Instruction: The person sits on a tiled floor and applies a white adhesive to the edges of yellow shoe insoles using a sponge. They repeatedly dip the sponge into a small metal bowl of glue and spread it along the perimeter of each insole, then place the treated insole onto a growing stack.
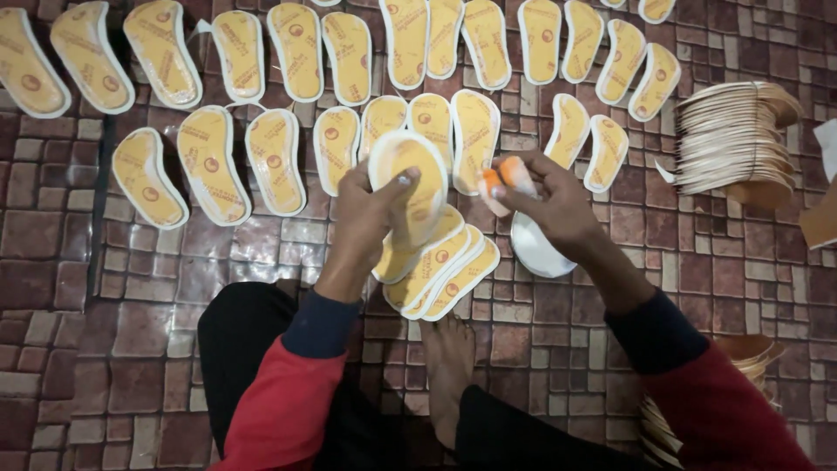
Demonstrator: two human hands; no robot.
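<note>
- Insoles (261,52) lie in two loose rows along the far edge of the brick-patterned floor (105,331), each a foot shape with a yellow face, a white rim and a small round orange mark with printed lines.
- A bound stack of thin pale soles (728,135) sits near the right edge of the floor, stood on its side, with a brown box corner (821,218) just beside it.
- A second stack of pale soles (750,353) shows at the lower right, partly hidden by the red sleeve.
- The left hand (370,214) grips one yellow insole (410,179) upright by its edge, thumb across the front, held above the middle of the floor.
- Under that hand a fan of yellow insoles (440,270) overlaps on the floor, just beyond the person's bare foot (446,358).
- The right hand (554,205) is closed round a small orange and white piece (501,181); what it is cannot be told.
- The two hands are held apart, the orange piece near the edge of the held insole.
- A white plain sole (532,249) lies face-down under the right hand.
</note>
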